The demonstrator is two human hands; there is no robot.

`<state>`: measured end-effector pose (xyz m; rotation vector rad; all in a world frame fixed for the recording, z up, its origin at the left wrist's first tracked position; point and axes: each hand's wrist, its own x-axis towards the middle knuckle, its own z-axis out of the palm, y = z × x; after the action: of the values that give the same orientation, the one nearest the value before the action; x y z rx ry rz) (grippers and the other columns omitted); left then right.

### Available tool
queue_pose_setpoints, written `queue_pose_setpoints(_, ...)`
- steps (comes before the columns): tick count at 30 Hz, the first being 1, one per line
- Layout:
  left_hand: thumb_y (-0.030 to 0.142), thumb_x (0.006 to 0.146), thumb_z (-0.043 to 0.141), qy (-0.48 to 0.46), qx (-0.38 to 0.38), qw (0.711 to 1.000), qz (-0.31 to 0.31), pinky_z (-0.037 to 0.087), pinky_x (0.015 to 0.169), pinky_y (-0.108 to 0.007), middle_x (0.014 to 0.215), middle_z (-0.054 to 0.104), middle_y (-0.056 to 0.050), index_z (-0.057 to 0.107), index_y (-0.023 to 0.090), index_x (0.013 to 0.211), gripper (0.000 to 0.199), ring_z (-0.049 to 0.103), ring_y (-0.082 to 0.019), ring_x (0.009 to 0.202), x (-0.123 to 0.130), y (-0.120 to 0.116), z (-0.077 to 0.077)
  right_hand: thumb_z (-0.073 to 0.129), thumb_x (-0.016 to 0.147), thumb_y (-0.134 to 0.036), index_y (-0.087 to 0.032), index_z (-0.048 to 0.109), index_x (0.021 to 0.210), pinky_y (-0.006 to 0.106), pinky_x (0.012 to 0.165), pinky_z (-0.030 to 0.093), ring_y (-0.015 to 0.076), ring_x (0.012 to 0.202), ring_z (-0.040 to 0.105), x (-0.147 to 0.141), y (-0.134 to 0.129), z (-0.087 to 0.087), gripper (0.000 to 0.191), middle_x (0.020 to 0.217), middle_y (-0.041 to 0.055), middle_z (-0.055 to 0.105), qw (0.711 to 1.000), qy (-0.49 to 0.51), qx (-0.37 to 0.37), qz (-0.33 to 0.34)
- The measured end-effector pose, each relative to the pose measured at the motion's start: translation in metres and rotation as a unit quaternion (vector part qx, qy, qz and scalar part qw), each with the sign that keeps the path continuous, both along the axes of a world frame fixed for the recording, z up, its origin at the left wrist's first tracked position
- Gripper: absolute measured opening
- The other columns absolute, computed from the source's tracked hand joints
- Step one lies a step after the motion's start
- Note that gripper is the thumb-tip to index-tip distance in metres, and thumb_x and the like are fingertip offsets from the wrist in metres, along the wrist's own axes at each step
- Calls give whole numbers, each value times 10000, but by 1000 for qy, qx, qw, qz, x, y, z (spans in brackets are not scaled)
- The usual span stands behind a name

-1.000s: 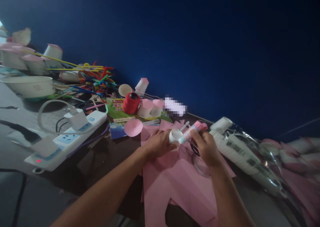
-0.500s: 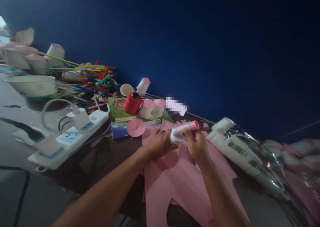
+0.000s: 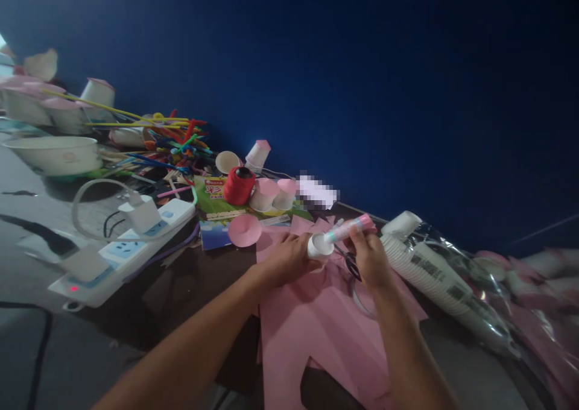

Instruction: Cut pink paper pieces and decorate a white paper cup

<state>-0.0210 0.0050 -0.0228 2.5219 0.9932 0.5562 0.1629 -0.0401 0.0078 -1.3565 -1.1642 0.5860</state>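
Small and white, a paper cup (image 3: 320, 245) is held in my left hand (image 3: 292, 259), its round end tilted up toward me. My right hand (image 3: 368, 253) grips a pink and light-blue glue stick (image 3: 347, 228), whose pale tip is at the cup's right rim. Beneath both hands lies pink paper (image 3: 325, 331) with cut edges. Dark-handled scissors (image 3: 351, 265) and a roll of tape (image 3: 362, 298) rest on it beside my right wrist.
Left of the paper are a pink disc (image 3: 245, 230), red thread (image 3: 239, 186), pink-topped cups (image 3: 263, 194) and a power strip (image 3: 122, 248). Coloured pipe cleaners (image 3: 185, 141) and a white bowl (image 3: 56, 155) lie farther left. Stacked cups (image 3: 425, 268) in plastic are at the right.
My right hand has moved slightly right and down, drawing the glue stick back from above the cup to its rim. The scissors and tape are now more exposed.
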Motion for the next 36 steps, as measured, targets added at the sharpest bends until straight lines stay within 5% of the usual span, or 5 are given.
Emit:
queue_pose_setpoints(7,472,845,616,-14,11,1000,-8,424,925,-429,1080,668,-147,478,121,1188,509,614,-317,1018,0,1,-4,532,870,-584,-175,642,996,384,811,521,265,903,667,-31,-6,8,442,966,116,724,986,-158,47,2)
queue_pose_setpoints(16,482,840,613,-17,5,1000,3,425,928,-439,1108,667,-147,486,138,1176,497,601,-325,1062,1,0,-5,557,863,-574,-216,647,1020,351,760,537,198,823,672,-14,-1,-3,401,918,49,714,996,56,67,14)
queue_pose_setpoints(25,449,827,644,-17,1,1000,-8,417,927,-414,1082,671,-156,483,121,1163,496,623,-307,1008,1,2,-4,560,863,-557,-182,649,1012,387,823,522,257,911,668,-30,-6,5,413,966,107,725,991,-130,39,3)
queue_pose_setpoints(31,458,845,617,-4,-2,1000,-11,416,926,-438,1102,665,-164,497,119,1157,476,608,-325,1037,2,2,-3,551,879,-533,-192,643,1039,367,774,536,234,875,673,-31,-6,0,387,978,90,711,997,-10,54,50)
queue_pose_setpoints(36,468,821,638,-6,-12,1000,-8,409,937,-435,1137,660,-154,484,130,1210,538,603,-323,1047,2,1,-1,579,860,-513,-152,643,1082,379,804,518,244,895,667,-14,-2,-1,429,984,118,709,987,-55,79,-130)
